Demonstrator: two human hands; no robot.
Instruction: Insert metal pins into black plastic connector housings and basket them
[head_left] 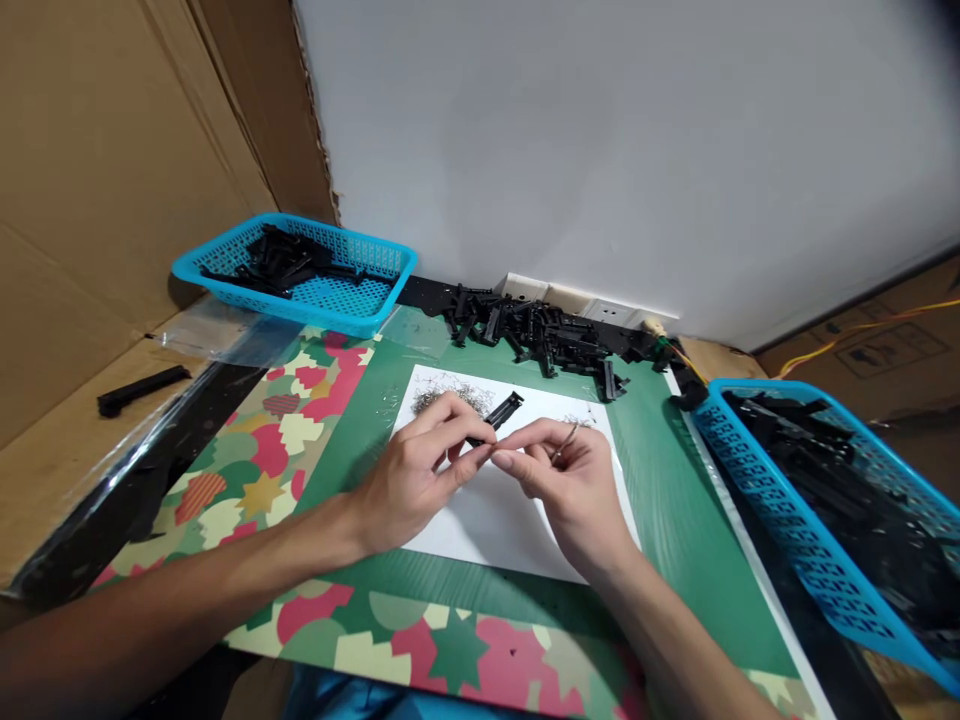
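Observation:
My left hand [427, 465] is closed around a slim black plastic part [504, 410], whose far end sticks out up and to the right past the fingers. The thumb and forefinger of my right hand [566, 485] are pinched together, their tips meeting the left fingertips. Whatever lies in that pinch is too small to name. A thin metallic piece [571, 430] shows at the right fingers; its kind is unclear. Beneath both hands lies a white sheet of paper [480, 535]. Behind the left hand is a heap of small metal pieces [457, 388], and several more lie behind the right hand.
Black plastic parts are piled [540, 330] along the wall, by white sockets [611, 312]. Blue baskets of black parts stand at back left [382, 310] and right [817, 590]. A single black part [142, 390] lies on cardboard at left. A green patterned mat [360, 570] covers the table.

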